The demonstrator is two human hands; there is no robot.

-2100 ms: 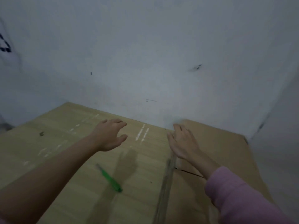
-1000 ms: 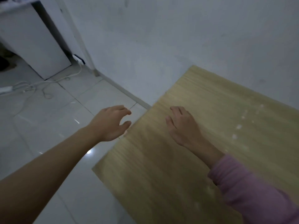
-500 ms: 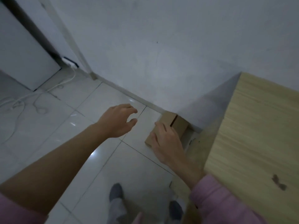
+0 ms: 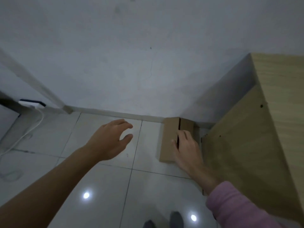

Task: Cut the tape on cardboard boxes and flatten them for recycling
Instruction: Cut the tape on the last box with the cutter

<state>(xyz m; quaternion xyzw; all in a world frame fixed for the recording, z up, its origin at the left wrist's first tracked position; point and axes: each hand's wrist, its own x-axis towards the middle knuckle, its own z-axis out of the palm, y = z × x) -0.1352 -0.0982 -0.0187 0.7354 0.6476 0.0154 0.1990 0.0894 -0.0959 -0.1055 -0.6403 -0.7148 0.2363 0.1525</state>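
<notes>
Where floor meets wall, cardboard box (image 4: 169, 139), long axis wallward, under right hand (image 4: 187, 147).

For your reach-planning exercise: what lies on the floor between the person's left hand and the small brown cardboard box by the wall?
In the head view, only bare grey floor tile, crossed by one grout line, separates the left hand from the small brown cardboard box.

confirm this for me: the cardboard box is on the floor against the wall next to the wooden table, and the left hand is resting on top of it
Not quite. In the head view it is the right hand that rests on the cardboard box; the left hand hovers open over the floor tiles, apart from it. The rest holds: the box sits on the floor against the wall, beside the wooden table.
</notes>
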